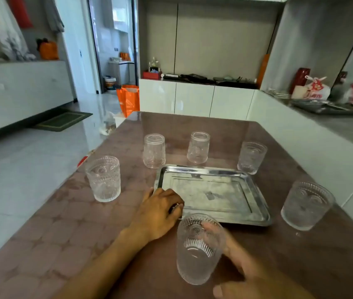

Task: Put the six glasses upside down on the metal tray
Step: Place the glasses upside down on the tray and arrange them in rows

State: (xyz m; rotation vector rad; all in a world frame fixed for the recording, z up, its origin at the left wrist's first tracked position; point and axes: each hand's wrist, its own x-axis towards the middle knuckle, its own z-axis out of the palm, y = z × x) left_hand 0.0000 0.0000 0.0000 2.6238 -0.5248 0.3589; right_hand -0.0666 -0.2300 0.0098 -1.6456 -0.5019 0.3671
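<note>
Six patterned glasses stand around the metal tray (213,192) on the brown table (52,223), none of them on it; the tray lies flat, its long axis running left to right, its bed bare and shiny. Two glasses behind the tray, the back-left glass (154,150) and the back-middle glass (198,147), stand narrow end up (so mouth down, it seems, though clear glass makes this hard to read); the back-right glass (251,157), the left glass (103,178) and the right glass (306,205) stand upright with mouths up, each apart from the tray. The nearest glass (199,248) stands just in front of the tray's near edge, vertical, mouth up; the right hand (255,268) curls around it from the right, fingers showing through the glass and thumb spread toward the viewer, though blur hides whether the grip is firm. The left hand (160,214) rests palm down with fingers bent over the tray's near-left corner, pressing on the rim; something small and dark shows under its fingertips. An orange bag (128,99) stands on the floor beyond the table.
</note>
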